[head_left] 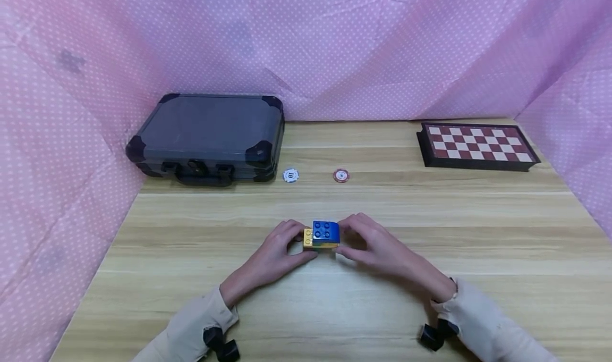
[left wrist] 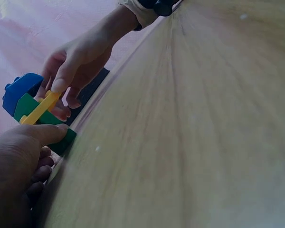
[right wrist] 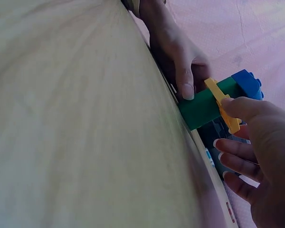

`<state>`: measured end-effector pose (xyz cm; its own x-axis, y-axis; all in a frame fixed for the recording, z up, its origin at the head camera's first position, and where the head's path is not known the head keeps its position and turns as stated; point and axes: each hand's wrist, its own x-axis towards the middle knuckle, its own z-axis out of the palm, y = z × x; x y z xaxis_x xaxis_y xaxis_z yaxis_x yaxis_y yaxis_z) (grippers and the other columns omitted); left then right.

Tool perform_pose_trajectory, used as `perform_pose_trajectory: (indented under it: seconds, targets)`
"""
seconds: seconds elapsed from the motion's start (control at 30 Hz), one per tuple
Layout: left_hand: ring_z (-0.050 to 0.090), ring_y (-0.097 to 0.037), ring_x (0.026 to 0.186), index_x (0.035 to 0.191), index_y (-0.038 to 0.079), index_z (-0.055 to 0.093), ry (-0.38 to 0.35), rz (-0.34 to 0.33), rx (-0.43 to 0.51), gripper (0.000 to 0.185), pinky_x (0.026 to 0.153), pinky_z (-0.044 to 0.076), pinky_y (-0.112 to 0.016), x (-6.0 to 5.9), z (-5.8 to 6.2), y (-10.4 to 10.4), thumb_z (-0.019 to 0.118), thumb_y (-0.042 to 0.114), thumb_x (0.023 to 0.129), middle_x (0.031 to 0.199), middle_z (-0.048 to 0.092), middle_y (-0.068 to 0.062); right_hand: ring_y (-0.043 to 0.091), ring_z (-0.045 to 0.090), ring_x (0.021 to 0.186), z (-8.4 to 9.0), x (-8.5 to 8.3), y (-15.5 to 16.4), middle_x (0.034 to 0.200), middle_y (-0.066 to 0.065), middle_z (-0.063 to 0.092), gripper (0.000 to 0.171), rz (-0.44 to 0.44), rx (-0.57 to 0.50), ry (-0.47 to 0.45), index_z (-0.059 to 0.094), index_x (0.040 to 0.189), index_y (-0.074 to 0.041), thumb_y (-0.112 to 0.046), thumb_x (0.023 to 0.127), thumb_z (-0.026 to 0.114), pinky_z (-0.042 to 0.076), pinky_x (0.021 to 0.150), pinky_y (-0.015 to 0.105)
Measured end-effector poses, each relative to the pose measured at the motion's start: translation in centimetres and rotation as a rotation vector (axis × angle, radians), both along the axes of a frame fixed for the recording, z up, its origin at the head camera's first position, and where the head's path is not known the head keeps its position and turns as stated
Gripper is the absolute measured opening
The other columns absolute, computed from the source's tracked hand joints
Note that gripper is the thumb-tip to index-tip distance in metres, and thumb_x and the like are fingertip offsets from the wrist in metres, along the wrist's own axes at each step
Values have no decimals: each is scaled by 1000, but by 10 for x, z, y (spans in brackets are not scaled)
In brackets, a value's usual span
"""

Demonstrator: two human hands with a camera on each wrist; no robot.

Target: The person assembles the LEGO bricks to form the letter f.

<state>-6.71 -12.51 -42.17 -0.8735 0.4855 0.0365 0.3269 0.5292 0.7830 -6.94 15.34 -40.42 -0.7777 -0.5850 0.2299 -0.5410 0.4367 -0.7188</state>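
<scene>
Two hands, left (head_left: 274, 250) and right (head_left: 377, 247), each pinching one three-brick stack (head_left: 322, 235); two chips (head_left: 290, 175) beyond.

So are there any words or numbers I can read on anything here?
White chip: a dark mark in its middle, too small to read.
Red chip: a mark in its middle, too blurred to read.
Dark case, checkered board and the block stack held by both hands: no text visible.

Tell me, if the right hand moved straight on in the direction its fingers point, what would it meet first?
The right hand points leftward and already touches the brick stack. Straight on, it would meet that stack first, and probably the left hand behind it.
</scene>
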Motion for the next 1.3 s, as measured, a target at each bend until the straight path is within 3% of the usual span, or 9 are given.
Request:
perform_pose_trajectory:
  seconds: [0.2,0.47,0.8,1.3]
  targets:
    - [57,-12,108,140,17,58,-19,-11,83,56,92,51,-35,-1,5,-10,82,31,92,122,60,7,14,59,106,-1,-1,-1,120,-3,63,38,-5,-17,7,65,127,-13,-16,93,81,56,90,34]
    - [60,-12,103,132,17,63,53,6,171,43,88,53,-33,0,10,-18,80,24,94,123,62,4,13,57,100,1,-2,-4,115,-5,63,34,-32,-23,9,66,125,-13,-18,94,79,55,83,32]
    - [61,-10,98,125,16,69,83,72,174,31,84,53,-32,-7,11,-12,77,23,96,119,63,6,12,61,93,4,-7,-10,113,-3,66,29,-43,-68,-34,67,126,-10,-15,98,74,55,78,29]
    - [62,-11,94,121,9,74,33,210,136,24,83,55,-34,-22,15,4,68,24,103,111,68,3,13,65,93,-2,-21,-21,112,5,72,23,-154,-82,-61,70,123,-2,-14,104,64,57,82,33]
